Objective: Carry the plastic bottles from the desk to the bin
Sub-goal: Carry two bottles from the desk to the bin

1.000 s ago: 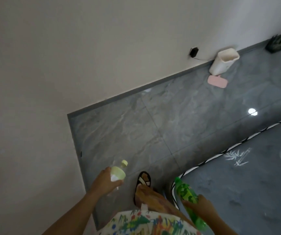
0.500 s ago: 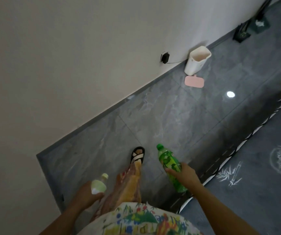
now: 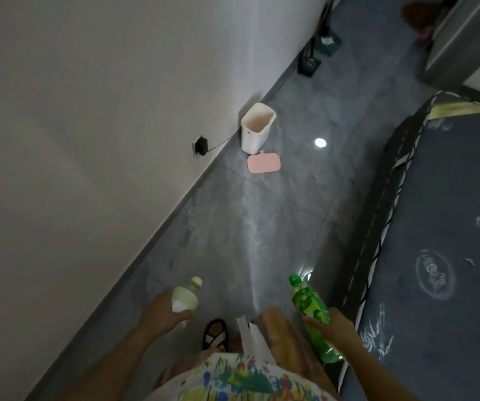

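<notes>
My left hand [image 3: 165, 315] grips a small pale yellow-green bottle [image 3: 186, 296] with a cream cap, low in the frame left of centre. My right hand [image 3: 334, 327] holds a bright green soda bottle [image 3: 309, 303] around its middle, cap pointing up and away. An open white bin [image 3: 257, 127] stands on the grey tiled floor against the wall, well ahead of both hands. A pink lid [image 3: 263, 163] lies flat on the floor just in front of the bin.
The white wall [image 3: 88, 140] runs along the left with a black plug and cable [image 3: 201, 146] near the bin. A dark mattress edge [image 3: 450, 227] borders the right side. Dark stand bases [image 3: 309, 63] sit further along the wall. My sandalled foot [image 3: 215, 334] is below.
The view has turned towards the bin, which now appears larger and nearer the centre. Both hands still hold their bottles; the mattress has come into view on the right.
</notes>
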Demonstrator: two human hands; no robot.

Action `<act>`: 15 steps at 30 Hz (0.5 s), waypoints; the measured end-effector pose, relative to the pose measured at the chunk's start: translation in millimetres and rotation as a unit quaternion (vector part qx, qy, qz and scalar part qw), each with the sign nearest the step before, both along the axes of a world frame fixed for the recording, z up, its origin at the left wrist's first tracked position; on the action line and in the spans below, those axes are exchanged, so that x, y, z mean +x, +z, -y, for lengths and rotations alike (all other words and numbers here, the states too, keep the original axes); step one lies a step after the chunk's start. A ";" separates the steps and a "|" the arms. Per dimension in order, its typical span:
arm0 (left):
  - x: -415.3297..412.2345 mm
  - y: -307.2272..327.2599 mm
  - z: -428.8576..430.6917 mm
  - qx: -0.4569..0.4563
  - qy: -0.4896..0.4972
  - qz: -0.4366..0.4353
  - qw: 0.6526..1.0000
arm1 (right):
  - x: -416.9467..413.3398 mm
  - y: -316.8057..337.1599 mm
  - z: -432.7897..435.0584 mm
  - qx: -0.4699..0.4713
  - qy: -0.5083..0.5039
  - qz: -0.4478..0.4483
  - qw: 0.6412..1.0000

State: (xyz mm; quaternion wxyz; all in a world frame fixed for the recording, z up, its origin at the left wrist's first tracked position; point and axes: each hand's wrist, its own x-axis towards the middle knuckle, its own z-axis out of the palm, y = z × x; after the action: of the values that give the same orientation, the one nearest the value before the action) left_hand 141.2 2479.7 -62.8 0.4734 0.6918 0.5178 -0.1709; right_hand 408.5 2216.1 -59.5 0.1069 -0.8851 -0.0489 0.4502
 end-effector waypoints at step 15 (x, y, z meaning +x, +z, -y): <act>323.0 -3.0 -120.9 0.025 -0.094 0.000 0.995 | 259.8 -12.6 -53.0 -0.059 -0.072 -0.022 0.995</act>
State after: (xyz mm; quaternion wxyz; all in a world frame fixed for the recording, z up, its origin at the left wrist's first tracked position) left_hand 464.1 2600.6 -65.7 0.4378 0.7488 0.4548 -0.2020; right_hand 668.3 2269.0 -72.2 0.0877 -0.8808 0.0436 0.4632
